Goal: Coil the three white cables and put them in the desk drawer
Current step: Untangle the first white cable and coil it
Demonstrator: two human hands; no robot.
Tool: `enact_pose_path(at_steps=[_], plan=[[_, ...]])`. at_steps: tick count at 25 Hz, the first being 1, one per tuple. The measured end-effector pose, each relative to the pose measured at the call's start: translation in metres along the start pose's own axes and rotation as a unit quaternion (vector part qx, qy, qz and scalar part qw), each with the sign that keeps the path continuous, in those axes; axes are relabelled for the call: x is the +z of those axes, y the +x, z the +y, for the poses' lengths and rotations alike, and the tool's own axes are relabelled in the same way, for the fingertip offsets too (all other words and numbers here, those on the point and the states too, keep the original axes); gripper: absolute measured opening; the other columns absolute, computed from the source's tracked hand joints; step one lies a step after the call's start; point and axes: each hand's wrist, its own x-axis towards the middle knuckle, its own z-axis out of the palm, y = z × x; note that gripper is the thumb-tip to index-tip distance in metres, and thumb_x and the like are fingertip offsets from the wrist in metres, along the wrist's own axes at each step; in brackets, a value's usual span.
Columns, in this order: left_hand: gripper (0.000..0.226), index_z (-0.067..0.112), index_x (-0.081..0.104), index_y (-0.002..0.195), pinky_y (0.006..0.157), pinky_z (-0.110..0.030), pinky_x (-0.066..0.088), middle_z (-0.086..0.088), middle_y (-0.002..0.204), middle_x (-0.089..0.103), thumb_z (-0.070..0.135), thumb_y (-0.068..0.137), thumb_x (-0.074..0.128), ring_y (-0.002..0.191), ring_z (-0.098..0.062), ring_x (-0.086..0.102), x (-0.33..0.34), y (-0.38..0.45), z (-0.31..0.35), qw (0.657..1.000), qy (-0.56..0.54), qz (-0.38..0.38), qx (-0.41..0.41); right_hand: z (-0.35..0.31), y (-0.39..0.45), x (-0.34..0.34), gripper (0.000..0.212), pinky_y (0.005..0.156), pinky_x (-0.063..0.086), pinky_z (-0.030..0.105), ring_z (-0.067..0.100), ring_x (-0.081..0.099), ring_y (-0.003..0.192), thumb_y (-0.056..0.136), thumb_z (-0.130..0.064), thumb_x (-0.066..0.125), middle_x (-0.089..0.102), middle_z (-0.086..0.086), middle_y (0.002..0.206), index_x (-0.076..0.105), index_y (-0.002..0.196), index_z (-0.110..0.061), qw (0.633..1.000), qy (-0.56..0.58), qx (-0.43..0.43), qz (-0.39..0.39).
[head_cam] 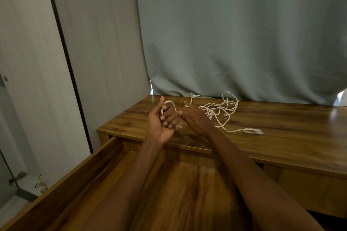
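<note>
My left hand (163,120) is raised above the desk's left end, palm toward me, fingers curled round a small coil of white cable (170,102) whose clear plug end (178,126) sticks out below the fingers. My right hand (195,118) hovers just right of it, fingers extended and relaxed, touching or nearly touching the coil side. A loose tangle of white cables (219,108) lies on the wooden desk top (281,124) behind my right hand, with one strand trailing right to a small loop and plug (253,131). The open drawer (105,157) lies below my forearms.
A grey-green curtain (234,33) hangs behind the desk. A pale wardrobe panel (93,52) stands to the left, close to the drawer's left wall. The drawer's wooden floor (187,193) shows between my forearms.
</note>
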Motion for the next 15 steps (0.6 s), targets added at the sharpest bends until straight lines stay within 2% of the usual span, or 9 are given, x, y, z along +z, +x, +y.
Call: enact_pose_path(at_steps=[1, 3, 5, 8, 10, 12, 14, 15], plan=[[0.042, 0.018, 0.047, 0.067, 0.037, -0.022, 0.027, 0.006, 0.042, 0.033, 0.035, 0.105, 0.044, 0.033, -0.007, 0.026, 0.006, 0.001, 0.001, 0.999, -0.028, -0.020, 0.012, -0.004, -0.002, 0.005, 0.064, 0.114, 0.033, 0.051, 0.020, 0.046, 0.140, 0.100, -0.064, 0.025, 0.067, 0.005, 0.131, 0.070, 0.117, -0.022, 1.000, 0.009, -0.009, 0.015], [0.043, 0.018, 0.047, 0.065, 0.041, -0.023, 0.024, 0.006, 0.044, 0.033, 0.034, 0.105, 0.041, 0.038, -0.007, 0.027, 0.019, 0.004, 0.004, 0.996, -0.066, -0.037, 0.049, -0.012, -0.003, 0.010, 0.067, 0.091, 0.050, 0.045, 0.023, 0.064, 0.105, 0.098, -0.070, 0.020, 0.072, 0.005, 0.107, 0.068, 0.103, -0.023, 0.999, 0.024, -0.016, 0.040], [0.041, 0.018, 0.049, 0.065, 0.047, -0.024, 0.026, 0.006, 0.045, 0.034, 0.032, 0.104, 0.043, 0.043, -0.009, 0.030, 0.033, 0.007, 0.010, 0.992, -0.072, -0.010, 0.108, -0.019, -0.005, 0.011, 0.058, 0.070, 0.049, 0.041, 0.018, 0.060, 0.078, 0.098, -0.070, 0.022, 0.066, -0.004, 0.086, 0.060, 0.092, -0.026, 0.998, 0.039, 0.014, 0.041], [0.033, 0.015, 0.059, 0.074, 0.058, -0.027, 0.034, 0.004, 0.051, 0.040, 0.029, 0.102, 0.047, 0.053, -0.012, 0.039, 0.046, 0.017, 0.025, 0.974, -0.042, 0.053, 0.216, -0.013, -0.017, 0.020, 0.038, 0.067, 0.040, 0.033, 0.008, 0.055, 0.073, 0.106, -0.047, 0.036, 0.063, -0.012, 0.082, 0.066, 0.101, -0.025, 0.998, 0.051, 0.044, -0.001], [0.036, 0.014, 0.062, 0.077, 0.061, -0.027, 0.036, 0.003, 0.054, 0.042, 0.032, 0.104, 0.046, 0.057, -0.013, 0.040, 0.039, 0.030, 0.035, 0.960, 0.042, 0.120, 0.249, -0.003, -0.025, 0.027, 0.037, 0.073, 0.041, 0.033, 0.012, 0.059, 0.083, 0.107, -0.046, 0.035, 0.068, -0.007, 0.092, 0.067, 0.100, -0.028, 0.999, 0.029, 0.042, -0.017], [0.041, 0.015, 0.062, 0.075, 0.060, -0.028, 0.035, 0.004, 0.055, 0.044, 0.036, 0.105, 0.043, 0.057, -0.012, 0.040, 0.020, 0.043, 0.041, 0.927, 0.195, 0.214, 0.240, 0.002, -0.031, 0.025, 0.039, 0.073, 0.044, 0.035, 0.018, 0.062, 0.090, 0.106, -0.050, 0.035, 0.069, 0.000, 0.095, 0.066, 0.101, -0.029, 0.998, -0.030, 0.045, 0.012], [0.044, 0.015, 0.061, 0.075, 0.059, -0.027, 0.035, 0.003, 0.058, 0.047, 0.037, 0.107, 0.040, 0.058, -0.012, 0.043, -0.002, 0.046, 0.039, 0.855, 0.386, 0.274, 0.211, 0.004, -0.034, 0.018, 0.043, 0.068, 0.045, 0.036, 0.018, 0.060, 0.086, 0.103, -0.056, 0.032, 0.067, 0.001, 0.091, 0.065, 0.103, -0.028, 0.993, -0.103, 0.027, 0.049], [0.046, 0.015, 0.062, 0.075, 0.060, -0.025, 0.037, 0.001, 0.062, 0.049, 0.038, 0.107, 0.038, 0.060, -0.011, 0.045, -0.012, 0.043, 0.037, 0.814, 0.475, 0.274, 0.193, 0.004, -0.036, 0.012, 0.042, 0.064, 0.044, 0.036, 0.018, 0.059, 0.081, 0.103, -0.056, 0.032, 0.065, -0.001, 0.088, 0.063, 0.101, -0.028, 0.991, -0.125, 0.010, 0.053]])
